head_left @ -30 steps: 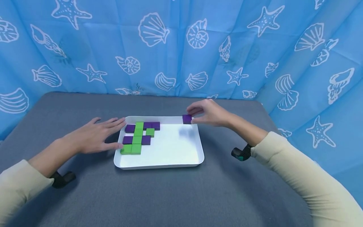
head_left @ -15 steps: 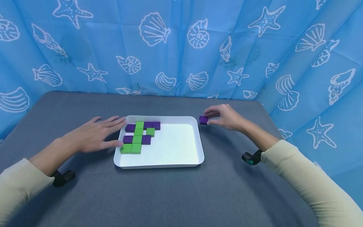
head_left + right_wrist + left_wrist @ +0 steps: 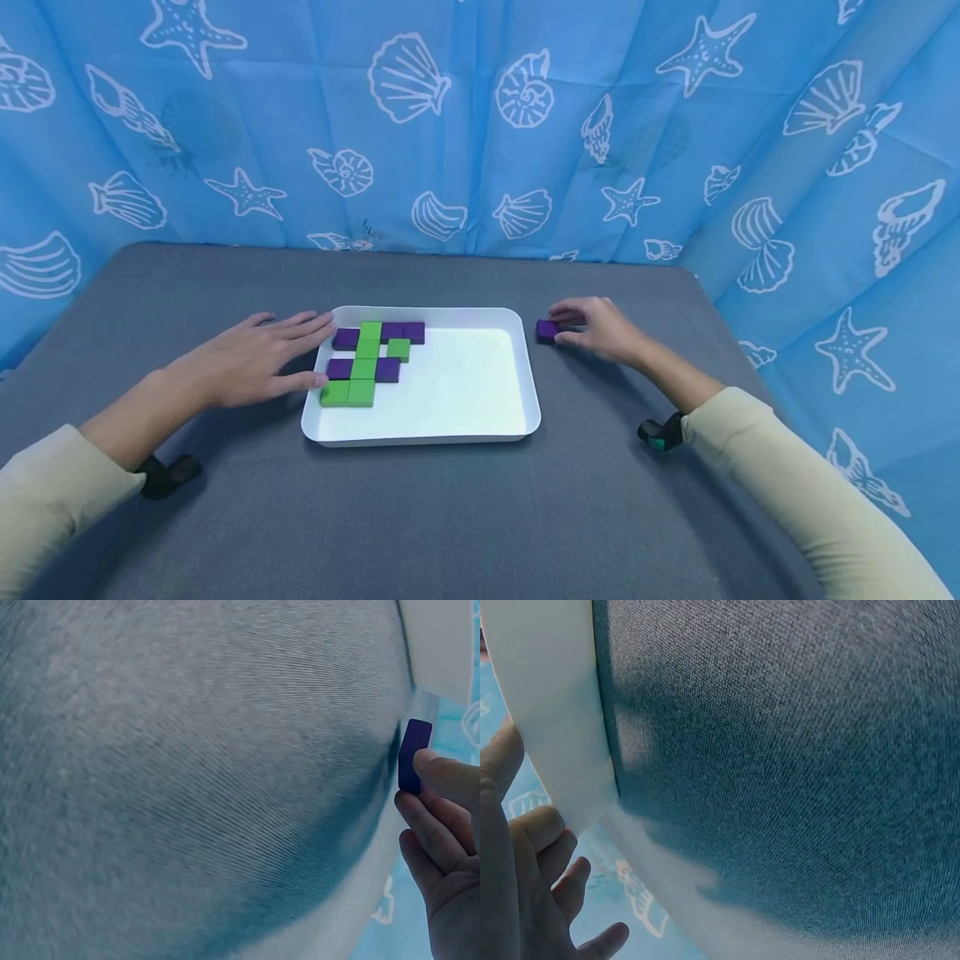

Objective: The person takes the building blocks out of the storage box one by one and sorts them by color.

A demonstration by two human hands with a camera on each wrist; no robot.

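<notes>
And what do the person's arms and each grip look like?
The left sleeve and right sleeve are pale cream, with no visible print. Strapped near their ends, the left device and right device are black; the right one has a small green patch. The left grip and right grip are ungloved.

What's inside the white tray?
Green tiles and purple tiles lie in the left part of the white tray. Whatever is beneath them is covered, so I can't tell.
</notes>
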